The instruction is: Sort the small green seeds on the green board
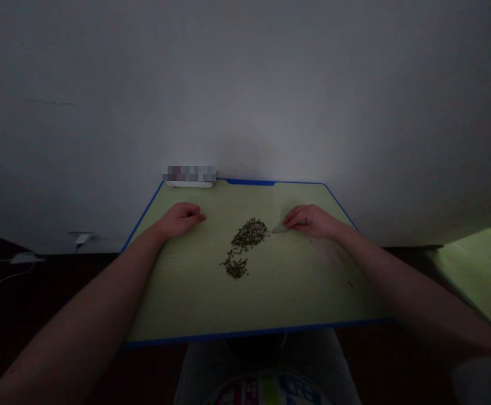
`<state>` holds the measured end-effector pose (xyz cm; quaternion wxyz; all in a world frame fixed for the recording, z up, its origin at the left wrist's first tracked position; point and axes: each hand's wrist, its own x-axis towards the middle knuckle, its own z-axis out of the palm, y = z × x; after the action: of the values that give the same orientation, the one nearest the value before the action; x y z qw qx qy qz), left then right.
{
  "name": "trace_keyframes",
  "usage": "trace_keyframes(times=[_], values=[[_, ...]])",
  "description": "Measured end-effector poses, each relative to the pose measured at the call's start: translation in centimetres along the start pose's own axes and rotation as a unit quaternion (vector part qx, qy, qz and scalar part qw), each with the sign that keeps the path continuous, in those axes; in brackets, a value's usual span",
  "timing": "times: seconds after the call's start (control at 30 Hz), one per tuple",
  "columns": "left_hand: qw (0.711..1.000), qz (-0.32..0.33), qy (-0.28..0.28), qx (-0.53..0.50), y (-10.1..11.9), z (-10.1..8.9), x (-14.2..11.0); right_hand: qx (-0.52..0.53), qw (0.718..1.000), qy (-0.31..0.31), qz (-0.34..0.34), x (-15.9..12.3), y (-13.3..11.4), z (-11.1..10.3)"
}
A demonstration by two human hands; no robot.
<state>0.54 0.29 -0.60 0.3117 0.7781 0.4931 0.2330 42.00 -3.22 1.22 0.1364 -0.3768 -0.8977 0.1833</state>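
Note:
On the pale green tabletop [186,304] lies a pile of small dark greenish grains [249,233], mixed with paler ones. A smaller patch of the same grains [235,266] sits nearer me. My right hand [308,219] pinches a thin, pointed, greyish thing [279,229], its tip just right of the larger pile; its exact kind is too dim to make out. My left hand [181,218] rests on the table left of the grains, curled into a loose fist, with nothing visible in it. Pale grains [323,247] are spread beneath my right wrist.
A white box-like object [190,177] with a blurred top stands at the table's back left, by the wall [245,101]. A blue edge [249,182] borders the table. A small dark bit [350,284] lies at right. Cables and a plug [82,239] are at far left.

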Motion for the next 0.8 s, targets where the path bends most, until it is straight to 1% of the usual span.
trace_keyframes(times=[0.2,0.3,0.4,0.47,0.53,0.6,0.67,0.73,0.8], values=[[1.000,-0.004,0.005,-0.003,-0.2,0.1,0.1,0.040,0.999,-0.005,-0.015,-4.1,-0.7,-0.6],[1.000,-0.007,0.005,-0.001,-0.2,0.0,0.1,0.055,0.998,-0.016,0.021,-5.5,-1.6,-0.8],[1.000,-0.017,0.002,0.008,-0.1,0.0,0.0,0.056,0.995,-0.017,0.077,-5.8,-2.5,-0.9],[1.000,-0.018,0.003,0.013,-0.1,-0.1,-0.1,0.047,0.993,0.007,0.111,-5.8,-2.9,-1.0],[1.000,-0.016,0.004,0.016,-0.1,-0.1,-0.1,0.032,0.987,0.057,0.146,-5.7,-3.2,-1.0],[1.000,-0.015,0.005,0.017,-0.1,-0.1,-0.1,0.015,0.975,0.117,0.187,-5.7,-3.5,-1.1],[1.000,-0.017,0.004,0.018,-0.1,-0.1,0.0,0.013,0.958,0.163,0.236,-5.8,-3.9,-1.1],[1.000,-0.018,0.003,0.019,-0.1,-0.1,0.1,0.042,0.943,0.175,0.279,-5.7,-4.2,-0.9],[1.000,-0.017,0.002,0.020,0.0,-0.1,0.1,0.076,0.934,0.155,0.312,-5.6,-4.4,-0.6]])
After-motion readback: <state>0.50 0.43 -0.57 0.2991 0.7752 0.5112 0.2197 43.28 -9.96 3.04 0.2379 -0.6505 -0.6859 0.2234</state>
